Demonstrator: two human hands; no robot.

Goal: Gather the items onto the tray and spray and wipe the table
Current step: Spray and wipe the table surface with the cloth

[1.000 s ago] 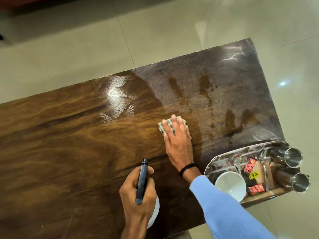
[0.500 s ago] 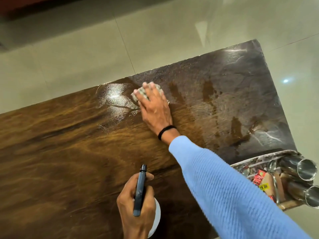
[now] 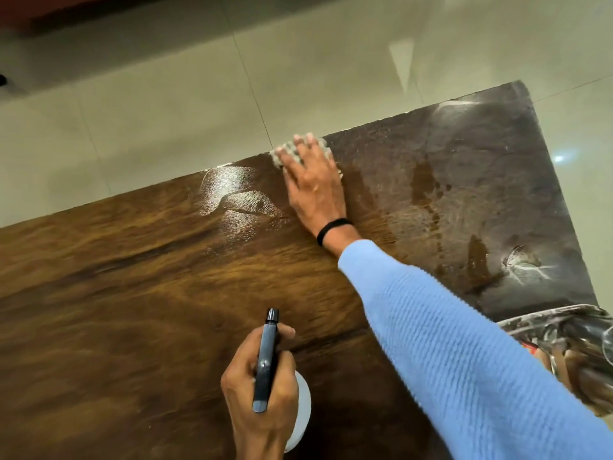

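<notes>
Wiping phase, by my read: gathering looks done, spray is down, cloth is working the far edge.

Left to right:

- Worktop [image 3: 116, 293], left part: bare dark wood grain, no wet sheen visible. Probably not wiped yet.
- Wet patch [image 3: 232, 190] near the far edge, just left of the cloth: glossy streaks catching the light, so liquid sits there waiting for a pass.
- Left hand [image 3: 262, 386], near edge: fingers wrapped tight round the spray bottle [image 3: 300, 413], thumb up by the dark trigger head, nozzle aimed away over the worktop. White body mostly hidden under the hand. Held upright and ready, likely so the next squirt needs no regrip.
- Right hand [image 3: 315, 187]: flat, palm down, fingers spread and pressing the cloth [image 3: 282, 154] onto the worktop right at the far edge. Not pinching it; pressure alone keeps it under the palm. Arm in a blue sleeve [image 3: 464, 360] fully stretched to reach that edge.
- Right of the hand: dull smeared surface with darker damp blotches, looks already covered.
- Tray [image 3: 570, 317], far right by the near corner, partly cut by the frame and blurred. Holds items including something red; can't identify them. Parked at the end so the rest stays open for wiping.

Risk: cloth overhangs the edge slightly, could slip off.
</notes>
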